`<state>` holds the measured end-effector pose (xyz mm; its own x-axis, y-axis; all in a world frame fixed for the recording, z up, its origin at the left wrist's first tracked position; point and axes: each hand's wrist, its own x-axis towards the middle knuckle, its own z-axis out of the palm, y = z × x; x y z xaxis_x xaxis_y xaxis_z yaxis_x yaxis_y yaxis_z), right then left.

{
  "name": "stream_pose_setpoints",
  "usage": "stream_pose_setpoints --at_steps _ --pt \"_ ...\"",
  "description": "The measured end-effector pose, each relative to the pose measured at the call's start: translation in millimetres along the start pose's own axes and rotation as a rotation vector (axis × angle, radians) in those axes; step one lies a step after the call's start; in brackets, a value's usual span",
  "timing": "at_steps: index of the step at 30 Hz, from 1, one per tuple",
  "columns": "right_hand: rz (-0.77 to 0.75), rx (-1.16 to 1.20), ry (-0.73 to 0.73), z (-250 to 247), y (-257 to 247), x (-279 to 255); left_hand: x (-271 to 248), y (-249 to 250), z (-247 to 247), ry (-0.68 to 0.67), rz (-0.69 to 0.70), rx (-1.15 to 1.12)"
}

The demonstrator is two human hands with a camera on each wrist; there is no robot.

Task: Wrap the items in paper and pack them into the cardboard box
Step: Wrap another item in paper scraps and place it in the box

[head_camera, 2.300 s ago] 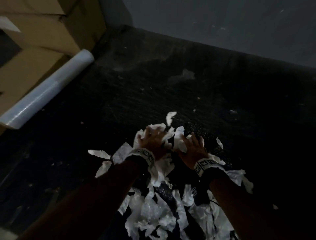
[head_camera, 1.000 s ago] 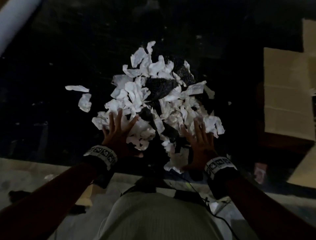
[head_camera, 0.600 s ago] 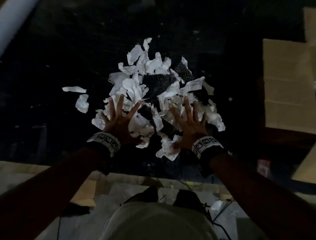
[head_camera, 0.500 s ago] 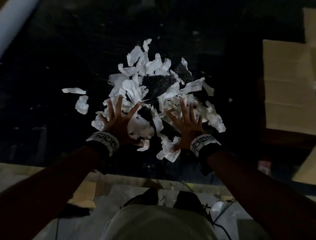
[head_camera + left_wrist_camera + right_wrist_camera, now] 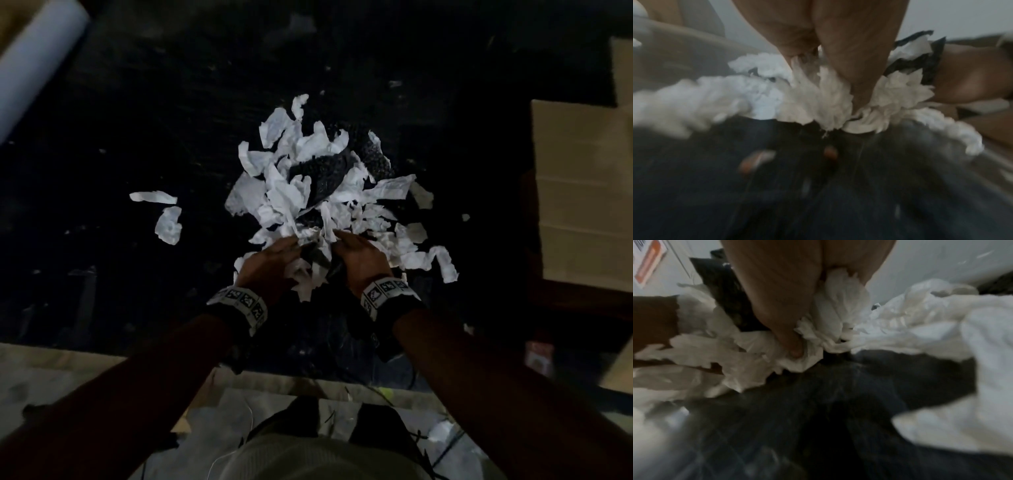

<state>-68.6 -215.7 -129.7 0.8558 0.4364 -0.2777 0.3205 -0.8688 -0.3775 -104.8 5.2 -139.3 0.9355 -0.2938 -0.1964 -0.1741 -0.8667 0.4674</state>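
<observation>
Left grip (image 5: 270, 263) and right grip (image 5: 359, 255), both closed on torn white paper (image 5: 329, 192) at the near edge of the heap, knuckles up and close together. Left wrist view: thumb and fingers (image 5: 857, 53) pinch a crumpled wad (image 5: 830, 100), the other grip (image 5: 970, 76) just beside it. Right wrist view: fingers (image 5: 781, 305) curled round a similar wad (image 5: 830, 316). The scraps lie heaped on a dark worktop (image 5: 171, 120), mixed with pieces of dark bubble wrap (image 5: 322, 171); two loose strips (image 5: 161, 212) lie apart to the left. Flat cardboard (image 5: 582, 188) rests at the worktop's right side, well apart from the heap; whether it is the box cannot be told. A pale roll (image 5: 37, 58) lies at the far left corner. Both wrist views are blurred
</observation>
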Motion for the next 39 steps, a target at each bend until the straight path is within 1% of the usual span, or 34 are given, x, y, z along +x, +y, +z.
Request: stream_pose_setpoints --at_steps 5,8,10,13,16,17,20,23,25,27,28,29,31,35,39 --pt "-0.014 0.082 0.174 -32.6 -6.2 -21.9 -9.9 5.8 -34.2 0.207 0.106 -0.154" --pt "-0.063 0.159 0.317 -57.9 -7.3 -35.4 -13.6 12.7 -62.8 0.268 0.118 -0.174" --pt "-0.096 0.175 0.394 -76.8 -10.7 -37.9 -11.5 19.6 -84.2 0.286 0.116 -0.179" --pt "-0.098 0.152 0.497 -106.5 -16.8 -24.0 4.7 29.7 -112.4 0.344 0.161 -0.171" --pt "-0.079 0.125 0.53 -128.8 -17.3 5.5 35.2 32.1 -129.3 0.378 0.145 -0.186" --pt "-0.059 0.108 0.514 -133.3 -14.7 17.8 47.4 30.7 -132.4 0.38 0.133 -0.18" --pt "0.053 0.083 0.379 -135.3 -4.4 53.8 81.9 24.2 -135.4 0.347 0.08 -0.184" --pt "0.041 0.08 0.314 -124.9 5.9 87.6 108.6 12.5 -126.1 0.28 0.02 -0.213" --pt "0.089 0.112 0.148 -114.8 13.9 102.1 120.2 0.7 -115.8 0.175 -0.009 -0.183" --pt "0.124 0.074 -0.012 -104.1 22.9 106.3 126.1 -10.0 -107.5 -0.017 -0.091 -0.05" --pt "0.125 0.048 -0.054 -102.0 25.1 104.9 126.2 -13.5 -105.3 -0.097 -0.137 0.029" --pt "0.115 0.05 -0.065 -99.2 28.2 103.2 124.6 -15.0 -105.7 -0.145 -0.179 0.072" --pt "0.115 0.116 -0.062 -102.4 31.9 96.7 115.3 -11.3 -113.8 -0.17 -0.227 0.054" --pt "0.099 0.22 -0.055 -126.2 33.7 73.0 95.0 -2.5 -136.3 -0.16 -0.239 -0.04" --pt "0.108 0.313 -0.026 -144.5 31.2 62.5 97.1 -1.9 -145.9 -0.1 -0.215 -0.091"
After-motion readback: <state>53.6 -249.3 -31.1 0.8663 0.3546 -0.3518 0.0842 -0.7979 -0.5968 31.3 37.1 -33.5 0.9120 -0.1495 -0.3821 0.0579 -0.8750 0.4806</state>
